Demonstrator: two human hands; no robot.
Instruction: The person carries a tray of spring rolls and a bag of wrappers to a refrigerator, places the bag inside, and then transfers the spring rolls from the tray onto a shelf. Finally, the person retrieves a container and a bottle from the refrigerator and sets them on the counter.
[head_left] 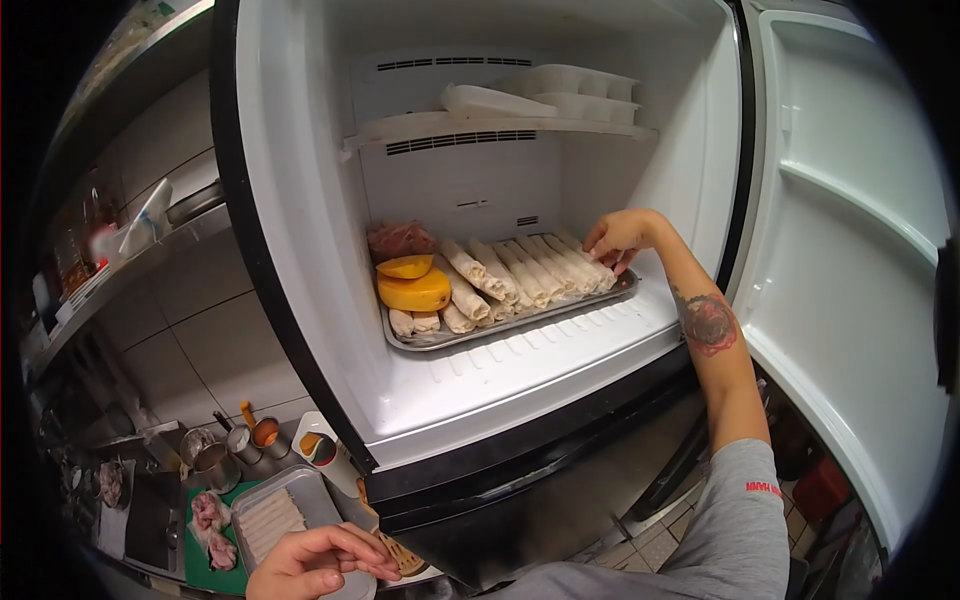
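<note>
A metal tray (450,345) in the freezer holds several long, pale rolls of thin dough (520,272), stacked in two layers in places. My right hand (620,238) reaches over the tray's right end, its fingers bent round the outermost roll (596,262); part of that roll is hidden under the hand. My left hand (325,560) is low in the view, holding nothing, fingers stretched out. It hovers over the edge of a second metal tray (318,495), where more pale rolls (268,522) lie in a row.
Yellow cut fruit (415,290) and a reddish bag (400,240) crowd the first tray's left end. White plastic trays (575,90) sit on the freezer shelf (500,125). The freezer door (850,250) stands open at right. Metal pots (215,465) and a green board (200,575) are lower left.
</note>
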